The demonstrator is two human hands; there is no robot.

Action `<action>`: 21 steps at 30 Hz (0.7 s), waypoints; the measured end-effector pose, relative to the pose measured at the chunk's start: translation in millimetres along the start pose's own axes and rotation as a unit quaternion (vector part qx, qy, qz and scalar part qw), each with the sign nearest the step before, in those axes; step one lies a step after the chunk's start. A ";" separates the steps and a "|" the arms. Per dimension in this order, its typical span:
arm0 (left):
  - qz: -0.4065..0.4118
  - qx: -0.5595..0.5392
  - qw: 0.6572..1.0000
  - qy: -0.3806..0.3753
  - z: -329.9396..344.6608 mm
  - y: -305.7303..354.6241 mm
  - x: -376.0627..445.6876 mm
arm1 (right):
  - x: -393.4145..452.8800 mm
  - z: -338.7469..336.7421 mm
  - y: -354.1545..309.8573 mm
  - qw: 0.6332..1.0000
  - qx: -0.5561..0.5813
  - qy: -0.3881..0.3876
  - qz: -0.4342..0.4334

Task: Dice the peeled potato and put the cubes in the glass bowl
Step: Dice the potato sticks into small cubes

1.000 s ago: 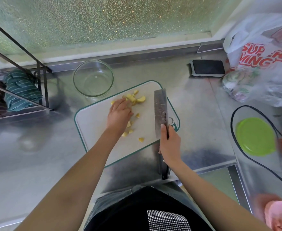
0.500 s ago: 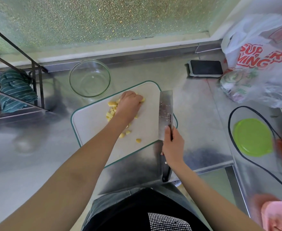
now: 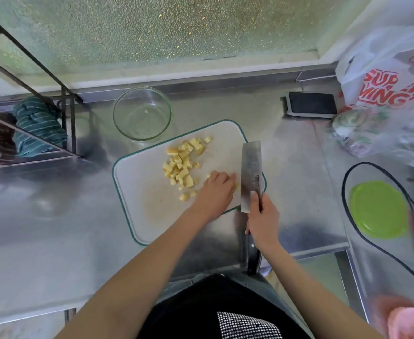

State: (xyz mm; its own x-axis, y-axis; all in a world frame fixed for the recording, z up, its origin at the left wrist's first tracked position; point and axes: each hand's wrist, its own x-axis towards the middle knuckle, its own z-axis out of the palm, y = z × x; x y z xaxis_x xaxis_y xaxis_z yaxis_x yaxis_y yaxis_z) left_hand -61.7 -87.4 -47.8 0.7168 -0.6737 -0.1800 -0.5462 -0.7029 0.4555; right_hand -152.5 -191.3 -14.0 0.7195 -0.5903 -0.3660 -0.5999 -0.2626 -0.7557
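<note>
Several yellow potato cubes (image 3: pixel 182 162) lie in a loose pile on the white cutting board (image 3: pixel 142 192) with its green rim. My left hand (image 3: pixel 215 192) rests on the board to the right of the pile, fingers bent over a few loose cubes beside the blade. My right hand (image 3: pixel 262 221) grips the black handle of the cleaver (image 3: pixel 251 174), whose wide blade lies along the board's right edge. The glass bowl (image 3: pixel 142 113) stands just behind the board's far left corner and looks empty.
A black wire rack with a striped teal cloth (image 3: pixel 37 126) stands at the left. A phone (image 3: pixel 311 104) lies at the back right, beside a white plastic bag (image 3: pixel 392 89). A green lid (image 3: pixel 379 209) and a black cable lie at the right, near the steel counter's step.
My left hand has drawn back from the far pile toward the near right of the board, next to the cleaver blade. The cubes it covered now lie uncovered. The cleaver has hardly moved.
</note>
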 end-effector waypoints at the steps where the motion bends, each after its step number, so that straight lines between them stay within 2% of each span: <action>1: 0.007 0.019 1.000 0.003 0.0 -1.1 -1.2 | 0.8 -1.0 -0.6 1.000 -0.005 -0.003 -0.001; 5: 0.041 0.039 0.997 0.054 -5.1 -9.6 -4.3 | 2.8 -4.1 -3.9 1.000 0.005 -0.012 -0.007; 7: -0.037 0.018 0.996 0.084 -15.0 -22.8 -7.4 | 3.4 -4.9 -4.3 1.000 0.013 -0.015 -0.005; 10: -0.194 -0.032 0.969 0.151 -25.6 -56.0 -9.6 | 4.7 -3.6 -2.2 1.000 0.008 -0.016 -0.001; 18: -0.160 -0.006 0.964 0.213 -33.4 -72.1 -7.1 | 4.8 2.7 -6.0 0.999 0.014 -0.031 -0.002; 21: -0.190 -0.011 0.967 0.170 -44.1 -64.5 15.2 | 6.0 2.8 -9.2 1.000 0.011 -0.029 -0.002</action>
State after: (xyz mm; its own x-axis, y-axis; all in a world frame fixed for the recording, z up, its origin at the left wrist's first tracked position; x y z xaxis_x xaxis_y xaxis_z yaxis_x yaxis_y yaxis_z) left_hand 3.6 -42.3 -41.5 0.9673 -0.2501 -0.0420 -0.2083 -0.8779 0.4312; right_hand -141.8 -190.3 -10.8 0.7408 -0.5444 -0.3934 -0.5898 -0.2471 -0.7688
